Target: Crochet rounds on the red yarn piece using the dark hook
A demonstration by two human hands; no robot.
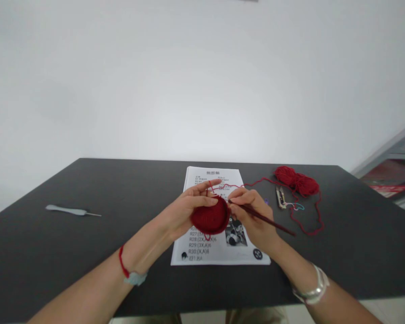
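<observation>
A round, cupped piece of red crochet work (209, 217) is pinched along its upper edge by my left hand (188, 202), thumb on top. Red working yarn passes over the raised left index finger. My right hand (253, 211) grips a dark reddish-brown crochet hook (266, 219) like a pencil, its shaft pointing back to the lower right. The hook's tip end is at the right rim of the crochet work, partly hidden by the fingers. From the left hand the strand runs right to a skein of red yarn (297, 181).
Printed pattern sheets (209, 256) lie under my hands on the dark table (138, 279). Off to the left is a grey-handled crochet hook (72, 210). A small metal tool (281, 197) and a light blue stitch marker (299, 207) lie by the skein. A white wall stands behind.
</observation>
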